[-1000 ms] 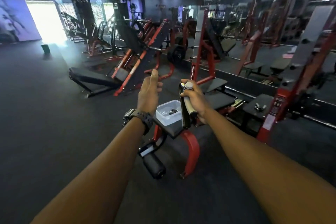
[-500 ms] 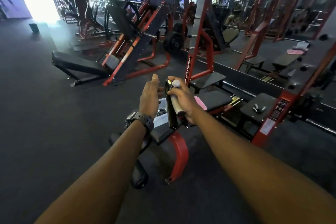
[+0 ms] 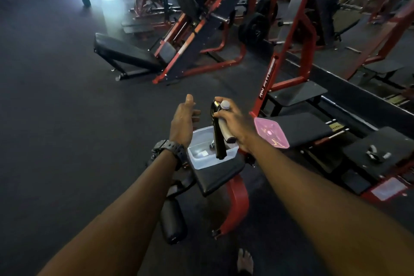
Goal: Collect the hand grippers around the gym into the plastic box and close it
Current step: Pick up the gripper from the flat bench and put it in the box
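Head view: gym floor [image 3: 56, 119] and red machines [image 3: 201, 36] sit larger, so the person has closed on the bench pad [image 3: 218, 175] at 6 o'clock. On it, the plastic box [image 3: 197, 159] lies open, pink lid [image 3: 270, 133] at 3 o'clock. Right hand [image 3: 233, 123] grips a hand gripper [image 3: 218, 132] over it; left hand [image 3: 182, 121] hangs relaxed, empty. Another gripper [image 3: 374, 154] waits farther right.

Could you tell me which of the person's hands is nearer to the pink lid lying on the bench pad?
The right hand: it holds a hand gripper directly beside the pink lid, almost touching its left edge. The left hand is open on the far side of the plastic box.
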A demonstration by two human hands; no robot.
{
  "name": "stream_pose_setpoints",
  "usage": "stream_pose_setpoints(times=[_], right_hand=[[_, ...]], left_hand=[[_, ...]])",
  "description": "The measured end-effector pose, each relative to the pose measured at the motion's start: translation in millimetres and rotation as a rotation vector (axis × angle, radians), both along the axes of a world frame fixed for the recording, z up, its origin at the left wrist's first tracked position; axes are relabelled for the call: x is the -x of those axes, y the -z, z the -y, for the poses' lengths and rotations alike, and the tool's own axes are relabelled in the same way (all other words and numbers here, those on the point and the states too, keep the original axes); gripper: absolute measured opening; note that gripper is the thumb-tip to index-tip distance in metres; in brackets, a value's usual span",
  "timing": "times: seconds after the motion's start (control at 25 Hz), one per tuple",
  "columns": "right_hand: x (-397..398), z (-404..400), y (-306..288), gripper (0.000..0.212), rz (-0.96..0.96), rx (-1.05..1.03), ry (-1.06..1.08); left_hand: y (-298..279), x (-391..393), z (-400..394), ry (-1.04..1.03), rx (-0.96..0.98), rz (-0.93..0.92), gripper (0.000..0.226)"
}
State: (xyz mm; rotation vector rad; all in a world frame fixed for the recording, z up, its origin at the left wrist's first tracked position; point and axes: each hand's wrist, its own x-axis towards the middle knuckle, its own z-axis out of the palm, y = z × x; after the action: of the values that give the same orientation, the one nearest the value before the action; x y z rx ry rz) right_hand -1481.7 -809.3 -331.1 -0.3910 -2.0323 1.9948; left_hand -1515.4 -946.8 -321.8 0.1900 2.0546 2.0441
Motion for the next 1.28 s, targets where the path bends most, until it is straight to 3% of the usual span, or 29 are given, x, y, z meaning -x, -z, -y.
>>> stream_pose_setpoints(times=[0.28, 0.64, 0.8, 1.04, 1.08, 1.2, 1.28], right_hand=[[120, -60, 97, 0.039, 0.182, -0.03, -0.153], [220, -86, 238, 0.026, 0.584, -0.141, -0.026], [263, -79, 303, 0.011, 0.666, -0.038, -0.024], [277, -75, 373, 0.019, 0.871, 0.022, -0.052], [276, -76, 377, 0.023, 0.893, -0.071, -0.066], [276, -86, 368, 0.029, 0.864, -0.617, -0.296], [278, -96, 348, 0.027, 0.85, -0.767, -0.385]], left_hand=[[60, 88, -66, -0.174, 0.095, 0.131, 0.055], [165, 207, -102, -0.186, 0.126, 0.327, 0.052], [214, 245, -98, -0.191, 0.17, 0.424, 0.063], [255, 266, -100, -0.162, 0.151, 0.494, 0.059], [258, 267, -102, -0.163, 0.145, 0.5, 0.057], [256, 268, -109, -0.156, 0.17, 0.496, 0.054], [247, 268, -114, -0.155, 0.185, 0.465, 0.055]])
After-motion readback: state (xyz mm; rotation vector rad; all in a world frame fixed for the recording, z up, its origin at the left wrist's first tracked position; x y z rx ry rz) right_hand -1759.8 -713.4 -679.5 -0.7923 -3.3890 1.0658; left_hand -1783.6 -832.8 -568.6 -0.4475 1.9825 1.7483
